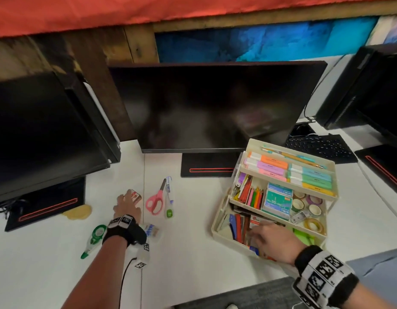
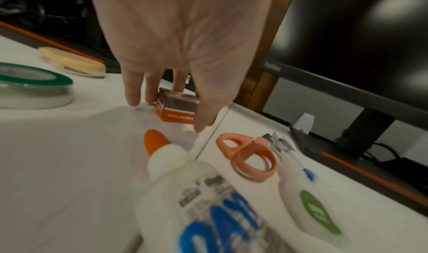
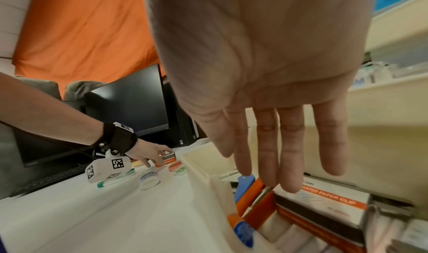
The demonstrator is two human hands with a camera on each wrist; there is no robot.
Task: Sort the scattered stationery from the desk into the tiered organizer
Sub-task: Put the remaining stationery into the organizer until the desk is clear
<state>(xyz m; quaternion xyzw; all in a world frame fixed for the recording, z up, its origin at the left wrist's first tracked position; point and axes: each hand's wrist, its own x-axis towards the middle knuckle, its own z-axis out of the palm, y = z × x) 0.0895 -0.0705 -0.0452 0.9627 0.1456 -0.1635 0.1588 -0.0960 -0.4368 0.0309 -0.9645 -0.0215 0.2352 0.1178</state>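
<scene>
We are reading "No.35" on the green staple box (image 1: pixel 275 202) in the organizer's middle tier, "PAPER CLIP" on the orange-and-white box (image 3: pixel 324 198) in the bottom tier, and "ThinkVision", blurred, on the monitor bezel (image 2: pixel 272 67).

Cream plastic three-tier organizer (image 1: pixel 217 221), tiers fanned open, stocked. On white desk (image 1: pixel 193 253): pink-handled scissors (image 1: pixel 156 200), small orange paper-clip box (image 2: pixel 178 108), white glue bottle (image 2: pixel 185 193), green-trimmed correction tape (image 1: pixel 94 238).
</scene>
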